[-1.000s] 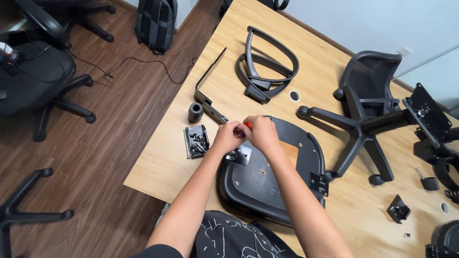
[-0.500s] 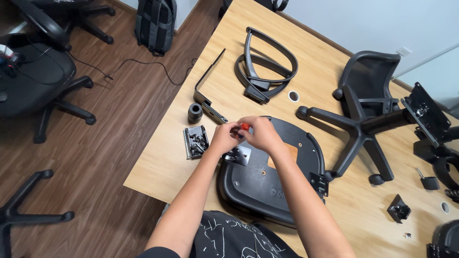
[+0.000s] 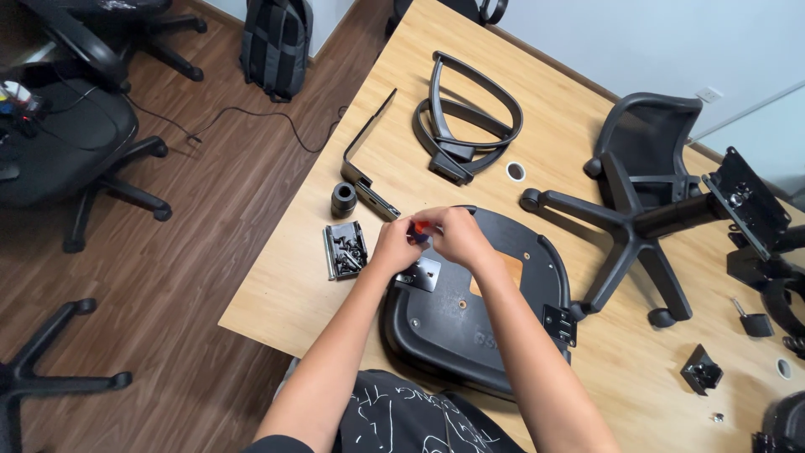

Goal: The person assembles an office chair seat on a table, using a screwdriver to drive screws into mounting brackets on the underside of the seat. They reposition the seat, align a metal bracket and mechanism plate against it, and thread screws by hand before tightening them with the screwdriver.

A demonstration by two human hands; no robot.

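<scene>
**Two hands at a small orange tool over an upturned chair seat**

A small tool with an orange and blue handle (image 3: pixel 418 229) sits between the two hands, above the near left edge of the black chair seat (image 3: pixel 478 302), which lies upside down on the wooden table (image 3: pixel 277 294). The left hand (image 3: pixel 394 246) is curled close around the tool from the left. The right hand (image 3: pixel 457 235) closes on it from the right, fingers bent. Just below the hands, a silver metal bracket (image 3: pixel 422 273) lies on the seat.

Left of the hands is a small tray of dark screws (image 3: pixel 345 249), and beyond it a black cylinder (image 3: pixel 344 200) and a long bent metal bar (image 3: pixel 369 159). Farther away lie two black armrest loops (image 3: pixel 470 126). At the right, a black star base with wheels (image 3: pixel 620 226) rests on the table.
</scene>
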